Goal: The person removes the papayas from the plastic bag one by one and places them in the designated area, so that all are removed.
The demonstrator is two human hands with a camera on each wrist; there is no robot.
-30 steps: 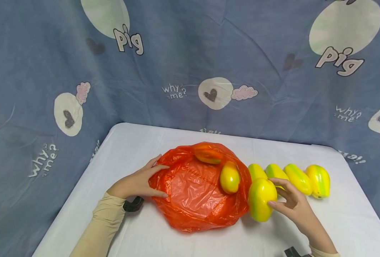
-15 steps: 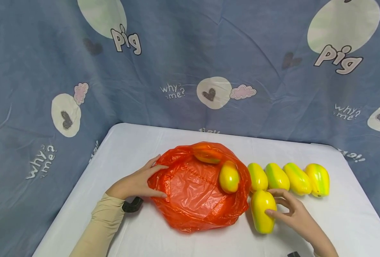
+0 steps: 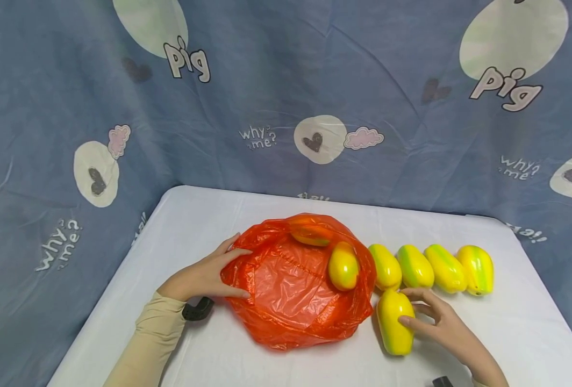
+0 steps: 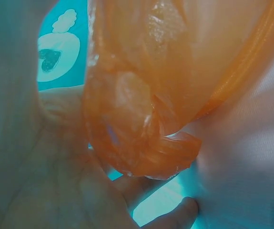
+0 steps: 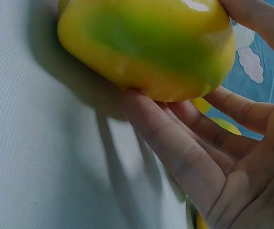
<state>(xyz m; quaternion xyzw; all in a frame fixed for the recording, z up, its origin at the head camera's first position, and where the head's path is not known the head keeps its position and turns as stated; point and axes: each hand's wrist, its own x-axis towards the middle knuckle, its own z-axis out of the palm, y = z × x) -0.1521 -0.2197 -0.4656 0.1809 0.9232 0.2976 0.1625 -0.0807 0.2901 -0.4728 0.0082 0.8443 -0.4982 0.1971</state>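
My right hand (image 3: 433, 314) holds a glossy yellow papaya with green streaks (image 3: 396, 328) by its right side, thumb toward me and fingers at the far end. In the right wrist view the fingertips (image 5: 139, 98) lie against its underside. A red plastic bag (image 3: 291, 290) lies with its mouth spread wide, left of this papaya. Inside it are a papaya (image 3: 344, 267) at the right wall and another (image 3: 310, 234) at the back, partly covered by film. My left hand (image 3: 208, 274) rests at the bag's left rim with its fingers spread; bag film (image 4: 137, 119) hangs beside the palm.
Behind the right hand, several more papayas (image 3: 444, 269) lie in a slanting row right of the bag. They stand on a white-covered table (image 3: 208, 209). A blue printed cloth (image 3: 266, 80) hangs behind the table and along its left side.
The right hand has brought its papaya toward me and lower, away from the bag's right edge, uncovering the row behind. The left hand and the bag stay in place.
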